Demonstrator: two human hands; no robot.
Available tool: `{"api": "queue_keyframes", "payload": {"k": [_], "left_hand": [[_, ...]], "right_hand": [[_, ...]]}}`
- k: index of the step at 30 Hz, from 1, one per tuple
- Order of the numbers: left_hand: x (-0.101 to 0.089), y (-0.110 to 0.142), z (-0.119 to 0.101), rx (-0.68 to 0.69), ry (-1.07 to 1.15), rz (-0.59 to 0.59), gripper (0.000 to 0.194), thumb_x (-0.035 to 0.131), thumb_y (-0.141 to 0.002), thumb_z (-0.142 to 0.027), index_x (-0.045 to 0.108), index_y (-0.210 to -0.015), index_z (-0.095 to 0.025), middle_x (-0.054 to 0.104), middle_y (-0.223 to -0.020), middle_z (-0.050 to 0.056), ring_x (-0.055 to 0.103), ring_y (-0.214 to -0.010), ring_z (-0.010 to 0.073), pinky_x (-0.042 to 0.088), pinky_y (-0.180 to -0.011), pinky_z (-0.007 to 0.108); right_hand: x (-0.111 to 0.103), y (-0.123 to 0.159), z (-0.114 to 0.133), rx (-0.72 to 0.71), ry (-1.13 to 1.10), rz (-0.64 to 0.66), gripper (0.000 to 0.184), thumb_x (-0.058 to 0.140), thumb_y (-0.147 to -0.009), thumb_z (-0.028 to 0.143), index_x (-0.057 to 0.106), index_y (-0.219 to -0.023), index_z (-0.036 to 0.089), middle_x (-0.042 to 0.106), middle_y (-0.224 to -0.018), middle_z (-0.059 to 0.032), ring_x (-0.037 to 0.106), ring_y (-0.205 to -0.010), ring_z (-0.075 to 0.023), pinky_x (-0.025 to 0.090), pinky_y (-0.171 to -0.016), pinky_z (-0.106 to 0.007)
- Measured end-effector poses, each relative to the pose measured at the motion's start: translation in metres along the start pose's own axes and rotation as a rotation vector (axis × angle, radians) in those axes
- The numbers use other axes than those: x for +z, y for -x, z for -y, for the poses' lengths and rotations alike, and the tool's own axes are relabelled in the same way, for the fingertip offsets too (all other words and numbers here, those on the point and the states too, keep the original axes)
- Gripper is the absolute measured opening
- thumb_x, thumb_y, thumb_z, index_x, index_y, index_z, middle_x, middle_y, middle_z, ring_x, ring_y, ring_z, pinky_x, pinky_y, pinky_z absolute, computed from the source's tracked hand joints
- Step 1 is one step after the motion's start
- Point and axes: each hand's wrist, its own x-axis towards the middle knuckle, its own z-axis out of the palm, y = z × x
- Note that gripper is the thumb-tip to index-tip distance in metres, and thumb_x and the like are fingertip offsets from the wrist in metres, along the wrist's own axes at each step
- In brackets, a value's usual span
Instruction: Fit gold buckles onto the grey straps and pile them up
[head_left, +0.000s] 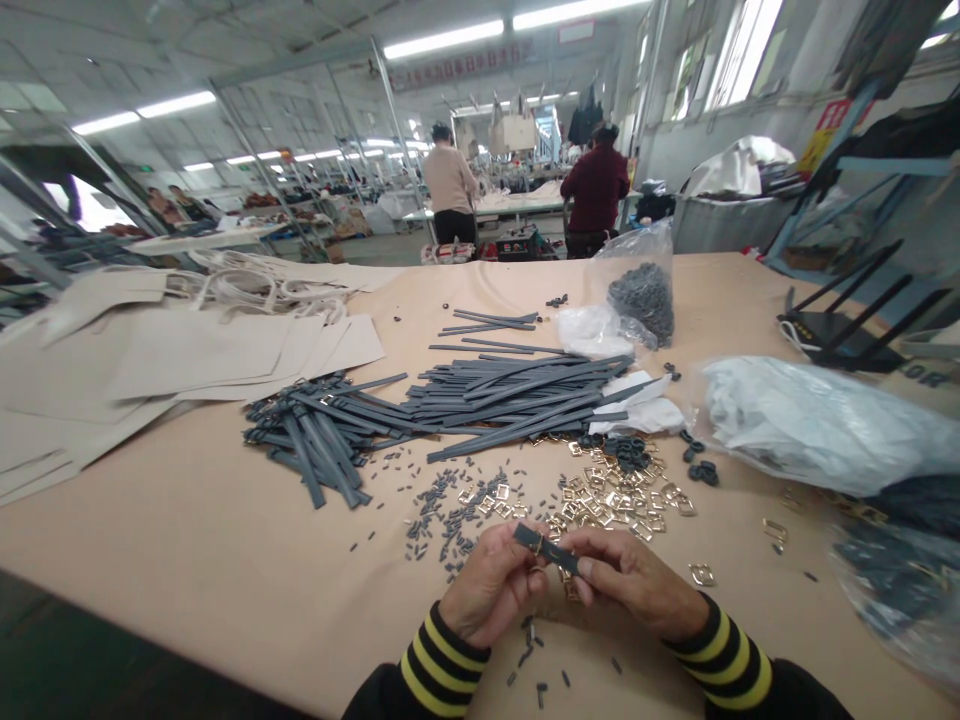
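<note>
Head view: One dark strap (556, 555) is held above a table (240, 580) strewn with dozens of gold buckles (611, 505). Left hand (495, 580) and right hand (634, 580), both pinched closed, grip it.

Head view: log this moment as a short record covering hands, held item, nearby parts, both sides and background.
Hands: left hand and right hand both gripping one flat dark grey strap
On strap: gold-coloured metal fitting, shape unclear
Near hands: scattered small dark grey pieces; pile of gold-coloured metal buckles
Farther out: long thin dark grey strips
Left side: flat cream sheets
Right side: bulky clear plastic bag; black router with antennas
Background: person in beige top, person in dark red top
</note>
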Motion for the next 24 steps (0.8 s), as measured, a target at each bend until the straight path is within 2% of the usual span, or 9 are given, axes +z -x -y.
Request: {"api": "queue_keyframes", "payload": {"k": [2,5,9,13,17,21,24], "left_hand": [[0.001,0.000,0.001,-0.005,-0.029,0.025,0.022,0.068,-0.067,-0.026,0.059,-0.077,-0.008,0.049,-0.065,0.000,0.044,-0.054,0.0045,0.038,-0.047,0.013],[0.003,-0.002,0.009,-0.036,-0.088,0.063,0.023,0.065,-0.070,-0.029,0.057,-0.075,-0.008,0.054,-0.064,0.004,0.051,-0.055,0.0076,0.038,-0.048,0.015],[0.006,-0.006,0.022,-0.036,-0.096,-0.007,0.023,0.068,-0.067,-0.029,0.056,-0.070,-0.009,0.057,-0.058,0.004,0.051,-0.052,0.0077,0.036,-0.048,0.016],[0.005,-0.009,0.027,-0.046,-0.121,-0.039,0.025,0.067,-0.067,-0.031,0.056,-0.071,-0.009,0.054,-0.058,0.002,0.048,-0.051,0.0067,0.035,-0.047,0.016],[0.003,-0.011,0.027,-0.063,-0.189,-0.029,0.025,0.064,-0.070,-0.033,0.056,-0.074,-0.009,0.053,-0.061,0.002,0.048,-0.052,0.0066,0.034,-0.048,0.016],[0.002,-0.009,0.022,0.080,-0.375,-0.100,0.022,0.062,-0.070,-0.032,0.055,-0.076,-0.012,0.054,-0.061,0.000,0.049,-0.054,0.0088,0.037,-0.050,0.019],[0.001,-0.004,0.015,0.169,-0.406,-0.118,0.019,0.061,-0.071,-0.029,0.056,-0.081,-0.013,0.057,-0.075,0.002,0.053,-0.066,0.0122,0.043,-0.061,0.024]], "right_hand": [[0.001,0.000,0.000,0.006,-0.005,0.015,0.025,0.045,-0.084,0.033,0.058,-0.098,0.016,0.051,-0.057,0.0045,0.038,-0.046,-0.0064,0.032,-0.046,-0.019],[0.006,-0.001,-0.001,-0.018,-0.030,-0.025,0.022,0.046,-0.083,0.034,0.056,-0.088,0.015,0.053,-0.060,0.0033,0.047,-0.052,-0.0084,0.038,-0.052,-0.021],[0.013,-0.003,-0.002,-0.033,-0.072,-0.110,0.015,0.046,-0.084,0.033,0.044,-0.083,0.018,0.055,-0.061,0.0026,0.056,-0.060,-0.0118,0.043,-0.058,-0.024],[0.016,-0.004,0.000,-0.048,0.069,-0.183,0.010,0.045,-0.084,0.028,0.042,-0.085,0.019,0.057,-0.061,0.0030,0.056,-0.057,-0.0115,0.044,-0.056,-0.023],[0.016,-0.003,0.000,-0.112,0.240,-0.223,0.007,0.044,-0.083,0.023,0.048,-0.088,0.020,0.057,-0.061,0.0031,0.057,-0.058,-0.0120,0.044,-0.059,-0.024],[0.014,-0.003,-0.008,-0.079,0.258,-0.216,0.007,0.043,-0.083,0.021,0.051,-0.083,0.021,0.057,-0.062,0.0030,0.054,-0.050,-0.0099,0.044,-0.052,-0.022],[0.013,-0.004,-0.013,-0.020,0.210,-0.232,0.007,0.043,-0.083,0.022,0.049,-0.082,0.021,0.055,-0.057,0.0043,0.052,-0.044,-0.0093,0.042,-0.047,-0.020]]}}
